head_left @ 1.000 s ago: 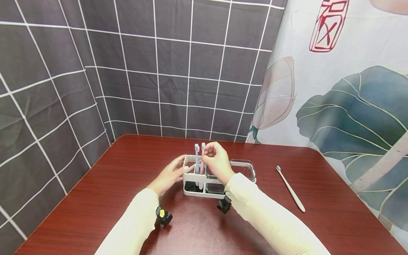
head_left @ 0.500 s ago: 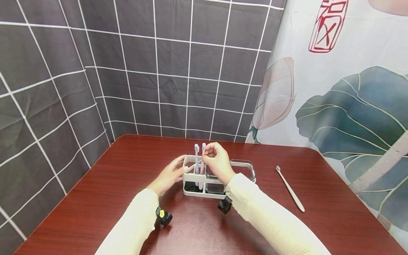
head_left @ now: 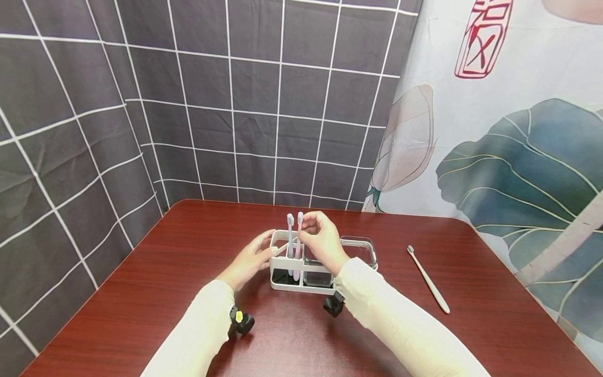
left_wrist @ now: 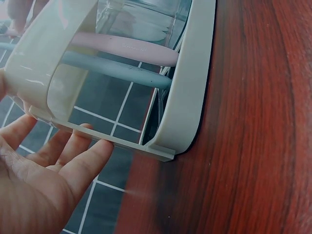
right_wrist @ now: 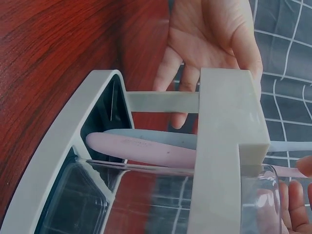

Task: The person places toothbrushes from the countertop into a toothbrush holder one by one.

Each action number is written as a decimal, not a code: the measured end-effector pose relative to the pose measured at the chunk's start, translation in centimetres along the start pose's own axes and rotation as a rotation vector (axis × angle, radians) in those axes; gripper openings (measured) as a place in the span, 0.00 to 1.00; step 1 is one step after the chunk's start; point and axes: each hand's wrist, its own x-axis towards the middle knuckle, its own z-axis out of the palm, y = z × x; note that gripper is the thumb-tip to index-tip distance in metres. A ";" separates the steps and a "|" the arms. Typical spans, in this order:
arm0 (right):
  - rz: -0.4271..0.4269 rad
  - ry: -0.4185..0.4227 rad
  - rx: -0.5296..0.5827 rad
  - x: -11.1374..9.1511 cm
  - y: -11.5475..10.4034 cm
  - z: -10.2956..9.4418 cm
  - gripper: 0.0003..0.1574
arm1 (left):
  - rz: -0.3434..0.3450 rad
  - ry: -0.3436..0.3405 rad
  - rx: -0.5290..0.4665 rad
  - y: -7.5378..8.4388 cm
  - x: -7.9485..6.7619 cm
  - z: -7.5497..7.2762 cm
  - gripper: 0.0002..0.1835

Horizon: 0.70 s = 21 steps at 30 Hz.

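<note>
A white toothbrush holder (head_left: 311,266) stands on the table. Its left compartment holds a blue toothbrush (head_left: 290,238) and a pink toothbrush (head_left: 298,256), both upright, bristles up. My right hand (head_left: 324,242) pinches the pink one near its head, between thumb and fingers. On the holder's left end, my left hand (head_left: 246,263) grips the frame, thumb at the upper rim and fingers along the outer side. In the left wrist view, the pink handle (left_wrist: 129,48) and blue handle (left_wrist: 117,72) reach the holder's base side by side. The right hand covers part of the holder's middle.
A clear cup (head_left: 374,251) sits in the holder's right side, partly behind the right hand. To the right lies a white toothbrush (head_left: 430,283) on the red-brown table (head_left: 155,272). A dark gridded cloth (head_left: 254,131) hangs behind.
Almost nothing differs. Both hands keep their places on the holder and the pink toothbrush; the right wrist has shifted very slightly to the right.
</note>
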 end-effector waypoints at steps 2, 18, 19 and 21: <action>-0.018 0.004 -0.012 0.1 0.4 -0.2 0.16 | 0.002 0.001 -0.001 0.0 0.0 0.0 0.31; -0.082 -0.004 -0.212 -0.6 0.5 -3.4 0.25 | -0.005 0.013 0.025 -0.1 0.2 0.1 0.31; -0.094 -0.006 -0.229 -0.7 0.5 -3.7 0.25 | -0.006 0.015 0.024 -0.1 0.2 0.1 0.31; -0.109 -0.010 -0.256 -0.8 0.4 -4.2 0.26 | -0.007 0.021 0.023 -0.1 0.2 0.1 0.31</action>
